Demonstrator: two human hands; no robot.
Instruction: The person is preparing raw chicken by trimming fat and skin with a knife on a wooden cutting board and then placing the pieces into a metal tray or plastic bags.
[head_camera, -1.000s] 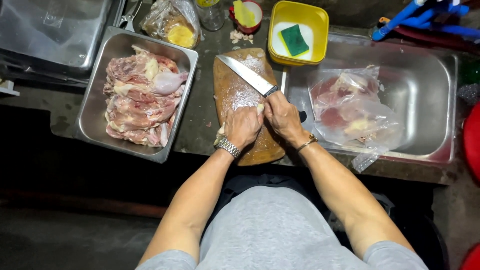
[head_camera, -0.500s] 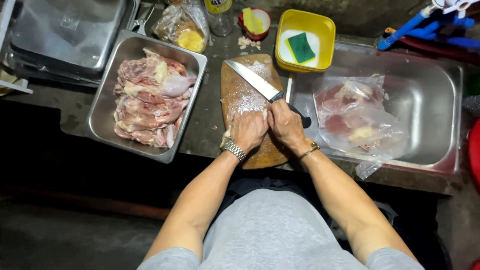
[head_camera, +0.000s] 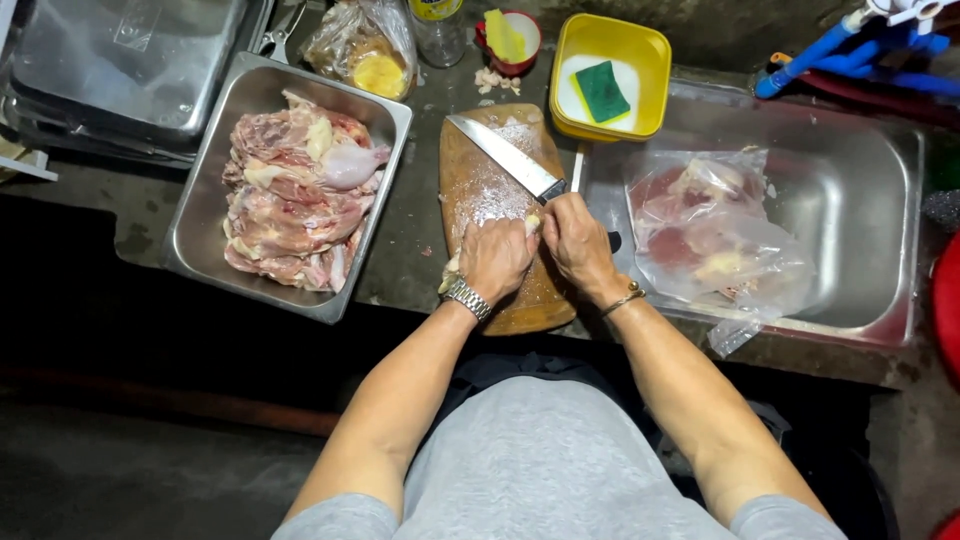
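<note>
steel tray (head_camera: 205, 250) of raw chicken pieces (head_camera: 290, 200), left of board | yellow tub (head_camera: 640, 55) holding green sponge (head_camera: 603, 90) | steel sink (head_camera: 880, 240) with clear bag of meat (head_camera: 715, 235) | small red bowl (head_camera: 520, 50) | knotted bag of yellow stuff (head_camera: 368, 50) | blue tool handle (head_camera: 810, 60), top right

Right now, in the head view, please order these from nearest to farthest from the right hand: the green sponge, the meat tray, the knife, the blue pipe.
1. Knife: held in the right hand.
2. Sponge: just behind, in the yellow tub.
3. Meat tray: far left.
4. Blue pipe: back right corner; nearly as far as the tray, too close to call.
</note>
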